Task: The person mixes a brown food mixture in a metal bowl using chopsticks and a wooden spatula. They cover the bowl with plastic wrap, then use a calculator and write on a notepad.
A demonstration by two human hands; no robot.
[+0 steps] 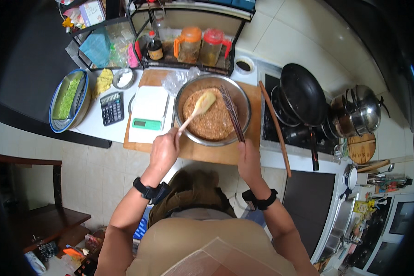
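A steel mixing bowl (244, 127) holds a brownish ground mixture (212, 119) and stands on a wooden board (207, 151). My left hand (165, 147) grips the handle of a wooden spoon (204, 102); its head lies over the mixture, with pale matter on it. In my right hand (249, 160) is a bundle of dark chopsticks (232, 112), their tips in the bowl at its right side. Left of the bowl sits a white kitchen scale (151, 103) with a green display panel. A crumpled clear plastic bag (181, 81) touches the bowl's upper left.
A calculator (111, 108), a small bowl of white powder (123, 78) and a basin with shredded green vegetable (69, 98) are at the left. Behind stands a rack with a sauce bottle (155, 46) and pitchers (189, 45). At right, a rolling pin (275, 127) lies beside a wok (302, 93) on the stove.
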